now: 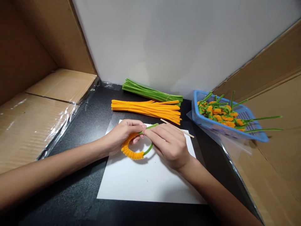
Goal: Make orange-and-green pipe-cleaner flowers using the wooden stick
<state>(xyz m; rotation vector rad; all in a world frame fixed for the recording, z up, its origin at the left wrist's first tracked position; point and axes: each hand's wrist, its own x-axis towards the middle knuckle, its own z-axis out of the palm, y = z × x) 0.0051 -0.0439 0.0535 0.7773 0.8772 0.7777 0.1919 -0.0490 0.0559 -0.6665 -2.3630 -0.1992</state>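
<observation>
Orange fuzzy coil [132, 153] wraps part of a green stem [148, 149] that curves into a ring between your hands. Your left hand [124, 133] pinches the stem beside the coil's upper end; your right hand [170, 141] has its fingers closed on the stem too. Under both hands lies white paper [145, 185]. Just beyond your right hand rests a thin stick [189, 135]; farther right of it sits a blue basket [199, 117].

Green stem [148, 149] partly hidden by fingers [155, 137], forearms [66, 164] cut off
</observation>
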